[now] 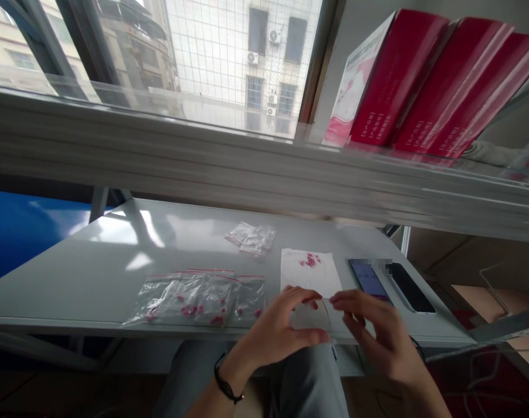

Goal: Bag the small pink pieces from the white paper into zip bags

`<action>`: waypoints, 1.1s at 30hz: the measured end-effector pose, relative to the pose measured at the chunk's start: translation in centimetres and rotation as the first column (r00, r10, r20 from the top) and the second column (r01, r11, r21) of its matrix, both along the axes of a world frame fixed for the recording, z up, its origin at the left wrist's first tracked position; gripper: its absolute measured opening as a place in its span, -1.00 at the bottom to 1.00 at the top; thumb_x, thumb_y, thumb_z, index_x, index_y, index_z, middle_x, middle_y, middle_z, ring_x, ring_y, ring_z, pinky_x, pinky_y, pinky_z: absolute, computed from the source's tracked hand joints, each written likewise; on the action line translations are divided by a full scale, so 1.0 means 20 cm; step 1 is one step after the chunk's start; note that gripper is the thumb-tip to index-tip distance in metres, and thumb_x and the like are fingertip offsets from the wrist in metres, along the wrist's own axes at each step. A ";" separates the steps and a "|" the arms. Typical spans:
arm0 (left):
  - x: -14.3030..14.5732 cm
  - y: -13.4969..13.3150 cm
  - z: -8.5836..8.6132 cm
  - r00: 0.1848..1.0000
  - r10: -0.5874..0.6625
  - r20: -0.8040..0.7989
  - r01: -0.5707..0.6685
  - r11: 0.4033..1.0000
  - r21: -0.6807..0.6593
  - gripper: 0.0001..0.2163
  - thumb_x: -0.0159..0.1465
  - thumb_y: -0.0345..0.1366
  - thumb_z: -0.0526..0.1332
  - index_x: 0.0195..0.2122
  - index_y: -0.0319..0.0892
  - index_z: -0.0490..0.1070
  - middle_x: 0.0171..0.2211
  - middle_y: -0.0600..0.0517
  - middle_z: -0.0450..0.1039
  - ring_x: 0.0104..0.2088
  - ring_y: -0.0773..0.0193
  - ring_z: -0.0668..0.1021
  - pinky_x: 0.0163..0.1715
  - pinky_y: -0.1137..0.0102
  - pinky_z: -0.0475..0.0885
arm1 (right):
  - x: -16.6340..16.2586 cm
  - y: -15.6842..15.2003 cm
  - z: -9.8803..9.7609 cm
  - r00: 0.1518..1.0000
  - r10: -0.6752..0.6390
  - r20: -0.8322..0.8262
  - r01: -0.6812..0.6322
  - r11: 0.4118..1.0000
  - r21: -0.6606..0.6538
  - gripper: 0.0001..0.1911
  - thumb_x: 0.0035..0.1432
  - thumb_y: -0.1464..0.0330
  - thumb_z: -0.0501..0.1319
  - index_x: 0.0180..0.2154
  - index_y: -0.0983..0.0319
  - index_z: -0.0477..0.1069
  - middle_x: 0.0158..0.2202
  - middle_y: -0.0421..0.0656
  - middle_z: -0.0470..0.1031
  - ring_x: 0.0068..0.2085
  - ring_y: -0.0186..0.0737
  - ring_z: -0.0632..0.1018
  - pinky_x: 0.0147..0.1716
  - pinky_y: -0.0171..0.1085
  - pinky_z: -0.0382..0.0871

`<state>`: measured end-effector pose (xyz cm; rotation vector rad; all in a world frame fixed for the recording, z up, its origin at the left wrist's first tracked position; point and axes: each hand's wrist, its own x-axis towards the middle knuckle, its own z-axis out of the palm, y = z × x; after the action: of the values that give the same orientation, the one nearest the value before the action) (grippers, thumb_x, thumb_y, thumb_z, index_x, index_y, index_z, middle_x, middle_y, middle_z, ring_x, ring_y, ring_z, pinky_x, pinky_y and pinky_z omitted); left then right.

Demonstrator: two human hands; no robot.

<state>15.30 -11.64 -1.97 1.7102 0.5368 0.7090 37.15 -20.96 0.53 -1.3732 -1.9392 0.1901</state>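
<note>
A small clear zip bag (311,316) with a thin red line along its mouth is held in my left hand (275,328) over the table's front edge. Its fingers and thumb curve around the bag. Close to the bag's red-lined mouth is my right hand (380,331), slightly blurred, with bent fingers apart and nothing visible in them. Beyond the hands lies a white sheet of paper (293,276) carrying a small cluster of red pieces (310,260). To the left, several clear zip bags (203,296) with a few red pieces in each overlap in a row.
Farther back on the white table (177,244) rests a pile of clear bags (253,238) showing no red pieces. Two phones, one lit (371,281) and one dark (412,287), lie at right. A shelf (229,174) crosses above, bearing red boxes (399,81).
</note>
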 end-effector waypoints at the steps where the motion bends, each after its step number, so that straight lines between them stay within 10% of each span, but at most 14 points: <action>1: 0.01 0.01 -0.03 0.998 0.040 0.041 -0.038 0.998 -0.043 -0.56 0.14 -0.15 0.50 0.04 -0.04 0.53 -0.05 -0.02 0.56 -0.01 0.04 0.55 0.06 0.21 0.41 | 0.03 0.06 -0.03 0.996 -0.070 -0.055 0.071 0.997 0.024 -0.75 0.36 0.43 0.12 -0.05 0.14 0.54 -0.04 -0.04 0.65 -0.08 -0.13 0.67 -0.20 -0.24 0.59; 10: 0.19 0.03 -0.16 0.911 0.304 0.280 -0.267 0.950 -0.165 -0.78 0.32 -0.12 0.29 -0.11 -0.11 0.48 -0.16 0.00 0.57 -0.07 0.12 0.54 0.01 0.29 0.39 | 0.07 0.51 -0.41 0.907 -0.351 0.234 0.345 0.936 0.064 -0.54 0.26 0.56 0.05 0.06 0.21 0.59 0.10 -0.04 0.63 0.10 -0.01 0.55 0.14 0.00 0.50; 33: 0.21 0.04 -0.16 0.892 0.437 0.119 -0.429 0.899 -0.084 -0.72 0.33 -0.07 0.28 -0.03 -0.10 0.47 -0.20 0.02 0.61 -0.20 0.17 0.58 -0.14 0.32 0.44 | 0.08 0.50 -0.43 0.899 -0.334 0.282 0.351 0.936 -0.009 -0.74 0.31 0.46 0.13 -0.06 0.22 0.55 -0.06 -0.03 0.60 -0.01 -0.01 0.56 -0.01 -0.10 0.51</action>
<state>19.45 -10.92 -5.14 1.4872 0.8484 1.1103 38.79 -11.02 -8.11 -1.8372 -1.8805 -0.1223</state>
